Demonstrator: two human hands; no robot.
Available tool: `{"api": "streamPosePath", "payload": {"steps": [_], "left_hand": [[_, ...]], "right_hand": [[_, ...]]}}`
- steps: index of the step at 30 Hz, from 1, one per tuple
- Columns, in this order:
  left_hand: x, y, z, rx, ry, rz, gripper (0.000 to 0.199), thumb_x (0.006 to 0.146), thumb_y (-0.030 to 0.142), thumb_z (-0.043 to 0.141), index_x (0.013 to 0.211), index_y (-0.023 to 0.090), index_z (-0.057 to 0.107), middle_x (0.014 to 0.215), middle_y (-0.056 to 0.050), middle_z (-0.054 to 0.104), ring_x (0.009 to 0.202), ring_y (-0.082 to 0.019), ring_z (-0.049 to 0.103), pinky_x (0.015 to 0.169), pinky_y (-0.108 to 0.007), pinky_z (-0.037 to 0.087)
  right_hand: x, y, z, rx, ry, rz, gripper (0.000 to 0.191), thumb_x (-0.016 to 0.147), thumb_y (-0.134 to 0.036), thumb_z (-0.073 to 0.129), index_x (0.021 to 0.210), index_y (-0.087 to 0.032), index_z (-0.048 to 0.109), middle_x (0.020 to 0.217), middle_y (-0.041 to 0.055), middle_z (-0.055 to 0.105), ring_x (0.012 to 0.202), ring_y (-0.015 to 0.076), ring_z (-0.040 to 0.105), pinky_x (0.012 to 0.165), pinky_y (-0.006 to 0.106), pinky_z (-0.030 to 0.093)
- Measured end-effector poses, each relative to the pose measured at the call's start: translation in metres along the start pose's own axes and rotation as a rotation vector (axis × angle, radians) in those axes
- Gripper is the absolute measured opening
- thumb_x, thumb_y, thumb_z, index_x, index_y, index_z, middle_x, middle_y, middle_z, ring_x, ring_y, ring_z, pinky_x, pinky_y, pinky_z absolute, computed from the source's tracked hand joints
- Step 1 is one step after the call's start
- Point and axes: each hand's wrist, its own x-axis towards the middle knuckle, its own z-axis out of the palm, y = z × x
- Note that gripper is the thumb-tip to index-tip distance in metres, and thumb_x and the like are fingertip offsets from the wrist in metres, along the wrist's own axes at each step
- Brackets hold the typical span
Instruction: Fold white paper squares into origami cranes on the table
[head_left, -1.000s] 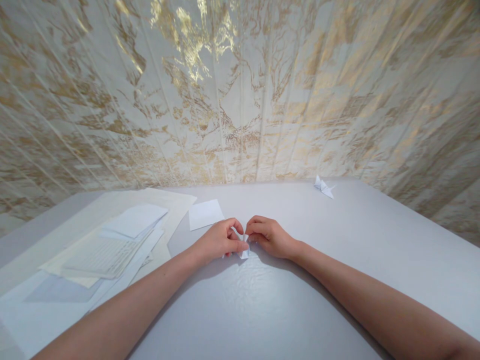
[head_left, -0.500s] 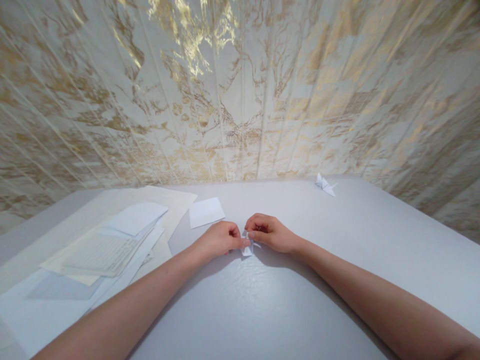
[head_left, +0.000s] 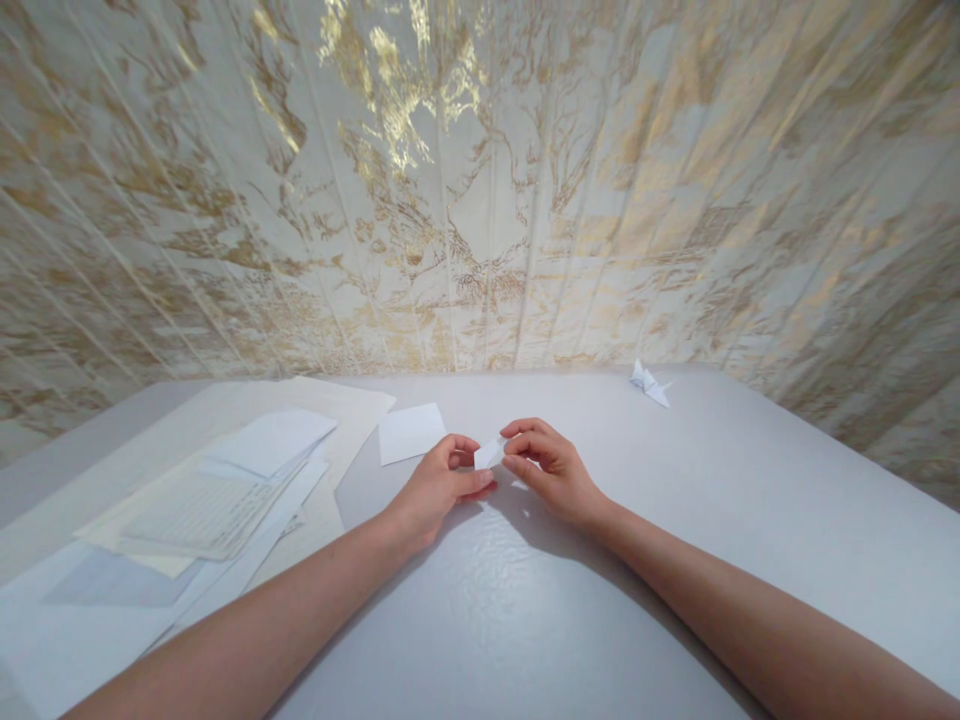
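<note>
A small piece of folded white paper (head_left: pixel 489 455) is held just above the table, between my two hands. My left hand (head_left: pixel 442 485) pinches its lower left side between thumb and fingers. On the other side, my right hand (head_left: pixel 551 470) has its thumb and fingertips closed on the paper's right edge. The finer folds are too small to make out. Behind my left hand, a flat white paper square (head_left: pixel 411 432) lies on the table.
A folded paper crane (head_left: pixel 650 384) sits at the back right of the white table (head_left: pixel 480 640). To the left lie stacked sheets, among them a lined or printed page (head_left: pixel 199 515) and a large cream sheet (head_left: pixel 341 405). A gold-patterned curtain (head_left: pixel 480 200) hangs behind the table.
Both hands have lifted the folded paper slightly and turned it, so a flatter face shows. My fingers have shifted their hold on it. The view has tilted up a little.
</note>
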Motion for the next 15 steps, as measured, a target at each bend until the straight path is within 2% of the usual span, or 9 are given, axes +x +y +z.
{"api": "streamPosePath", "payload": {"steps": [4,11,15], "left_hand": [[0.0021,-0.0017,0.0000,-0.077,-0.018,0.051,0.028,0.054,0.017,0.073,0.075,0.015,0.055,0.071,0.001,0.061,0.064,-0.010,0.061,0.069,-0.024,0.046],[0.0017,0.0012,0.0022,0.042,0.069,0.179,0.019,0.055,0.017,0.070,0.068,0.015,0.056,0.063,0.004,0.059,0.058,-0.008,0.053,0.060,-0.021,0.040],[0.0007,0.0039,0.0039,0.098,0.102,0.211,0.018,0.054,0.019,0.070,0.067,0.014,0.057,0.063,0.004,0.059,0.057,-0.008,0.050,0.058,-0.021,0.038]], "right_hand": [[-0.0013,0.0004,0.0009,-0.001,0.007,-0.030,0.012,0.080,-0.026,0.057,0.071,-0.020,0.060,0.094,0.0082,0.056,0.090,0.0177,0.057,0.072,0.029,0.047],[-0.0020,0.0003,0.0038,0.014,-0.008,-0.012,0.009,0.080,-0.025,0.058,0.083,-0.020,0.064,0.113,0.0110,0.050,0.083,0.0150,0.057,0.066,0.028,0.048],[-0.0022,0.0018,0.0067,0.009,0.001,0.032,0.009,0.077,-0.028,0.062,0.075,-0.019,0.064,0.112,0.0118,0.051,0.095,0.0196,0.055,0.065,0.027,0.047]]}}
